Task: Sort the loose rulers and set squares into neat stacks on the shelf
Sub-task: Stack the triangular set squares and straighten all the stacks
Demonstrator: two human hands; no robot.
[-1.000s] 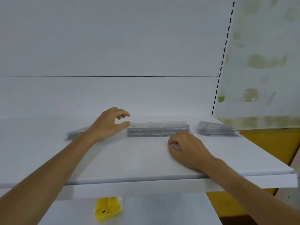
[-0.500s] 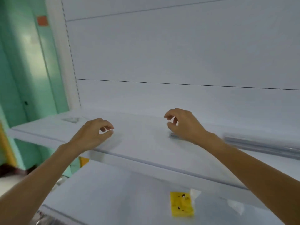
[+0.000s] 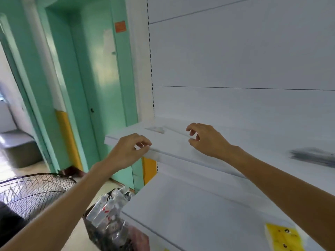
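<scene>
Both hands are hovering at the left end of the shelf (image 3: 172,141). The left hand (image 3: 129,151) is hanging loosely curled at the near lip, pinching nothing, and the right hand (image 3: 206,140) is reaching in over the board, fingers loosely spread and empty too. The target is looking like the set square (image 3: 156,129), lying flat in the far left corner. I'm thinking fingertips should be sliding it clear of the corner before lifting. Counting now: one loose set square showing, and one ruler stack (image 3: 313,157) lying well apart at the right, too blurred for counting pieces.
</scene>
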